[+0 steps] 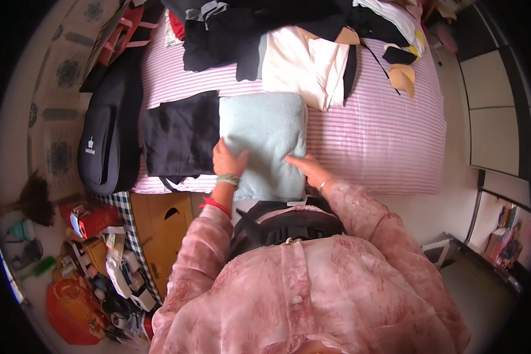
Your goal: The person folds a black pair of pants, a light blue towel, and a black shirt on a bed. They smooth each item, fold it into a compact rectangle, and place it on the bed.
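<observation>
A pale blue-green fleecy cloth, folded into a rectangle, lies at the near edge of the bed. My left hand rests at its left side, thumb apart from the fingers. On its right side lies my right hand, with its fingertips touching the fabric. Whether either hand grips the cloth cannot be told. Folded black fabric lies against the cloth's left edge. Beyond it are a crumpled white garment and a heap of black clothes.
A black guitar bag stands at the bed's left side. On the striped bedsheet, peach-coloured pads and a thin black strap lie at the upper right. A wooden cabinet and a cluttered area with a red box are at lower left.
</observation>
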